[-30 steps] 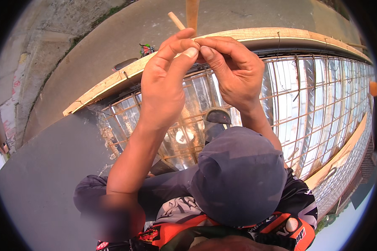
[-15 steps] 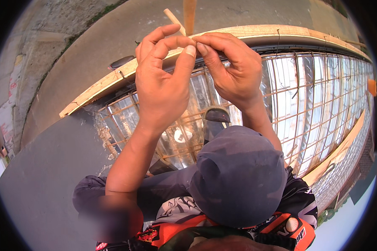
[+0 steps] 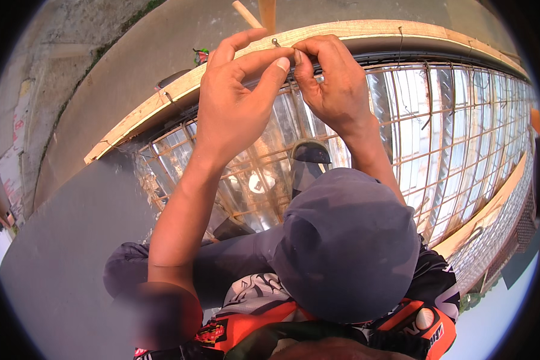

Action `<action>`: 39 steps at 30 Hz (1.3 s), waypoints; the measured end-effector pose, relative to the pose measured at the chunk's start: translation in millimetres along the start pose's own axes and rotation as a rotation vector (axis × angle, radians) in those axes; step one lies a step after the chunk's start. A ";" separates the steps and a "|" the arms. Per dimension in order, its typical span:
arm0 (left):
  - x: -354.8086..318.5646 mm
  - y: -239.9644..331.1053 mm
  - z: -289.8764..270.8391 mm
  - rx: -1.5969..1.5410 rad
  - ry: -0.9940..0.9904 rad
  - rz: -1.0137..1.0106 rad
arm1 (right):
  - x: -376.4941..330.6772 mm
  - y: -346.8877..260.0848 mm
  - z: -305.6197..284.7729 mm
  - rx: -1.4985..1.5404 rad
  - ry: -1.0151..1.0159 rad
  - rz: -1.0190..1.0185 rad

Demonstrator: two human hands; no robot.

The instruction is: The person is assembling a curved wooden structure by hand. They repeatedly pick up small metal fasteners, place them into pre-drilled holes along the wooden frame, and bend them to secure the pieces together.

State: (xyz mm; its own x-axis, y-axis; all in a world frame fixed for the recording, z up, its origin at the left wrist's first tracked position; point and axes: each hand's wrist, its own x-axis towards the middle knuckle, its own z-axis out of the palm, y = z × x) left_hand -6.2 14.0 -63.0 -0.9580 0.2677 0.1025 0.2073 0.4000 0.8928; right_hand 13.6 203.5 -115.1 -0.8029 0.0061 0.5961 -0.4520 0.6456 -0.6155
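Observation:
My left hand (image 3: 237, 99) and my right hand (image 3: 337, 84) meet above a long wooden board (image 3: 366, 29). The right thumb and forefinger are pinched together. Against them rest the tips of the left thumb and forefinger, while the other left fingers are raised. Whatever lies in these pinches is too small or hidden to name. Just behind the fingertips, a small twisted wire loop (image 3: 275, 42) stands up from the board. Another wire tie (image 3: 400, 33) wraps the board further right.
Below lies a rusty rebar mesh (image 3: 462, 112) over shiny corrugated metal sheeting (image 3: 417, 96). My boot (image 3: 311, 152) is down among the bars, under my bent knee (image 3: 348, 240). Wooden sticks (image 3: 246, 13) jut up beyond the board. At left is a grey slab (image 3: 78, 228).
The view has shifted, so the board appears higher. My joined fingertips have moved slightly right along it, uncovering the wire loop. My right hand has drawn in a little.

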 end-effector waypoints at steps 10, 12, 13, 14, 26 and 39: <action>16.9 -21.2 -31.9 0.039 0.004 -0.192 | -57.9 38.9 -39.4 -0.130 -0.263 0.642; 2.8 -29.4 -6.8 0.111 -0.224 -0.346 | -87.7 36.2 -23.4 -0.061 -0.384 0.719; -9.7 -46.0 12.2 0.159 -0.313 -0.378 | -102.2 36.9 -13.6 -0.028 -0.443 0.730; -25.0 -62.9 30.9 0.147 -0.292 -0.313 | -112.9 36.7 -4.2 0.007 -0.436 0.713; -35.5 -115.5 66.7 -0.079 -0.063 -0.503 | -71.6 71.5 54.3 0.028 -0.325 0.619; 11.6 -122.7 27.6 0.363 0.166 0.046 | -27.9 66.8 72.7 -0.345 -0.201 0.001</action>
State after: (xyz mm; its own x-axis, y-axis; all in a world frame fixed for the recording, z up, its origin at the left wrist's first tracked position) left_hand -37.3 -7.8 -183.5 -0.9590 0.1587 0.2348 0.2785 0.6823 0.6760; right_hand -22.4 191.0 -210.4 -0.8789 -0.1205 0.4616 -0.3214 0.8645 -0.3863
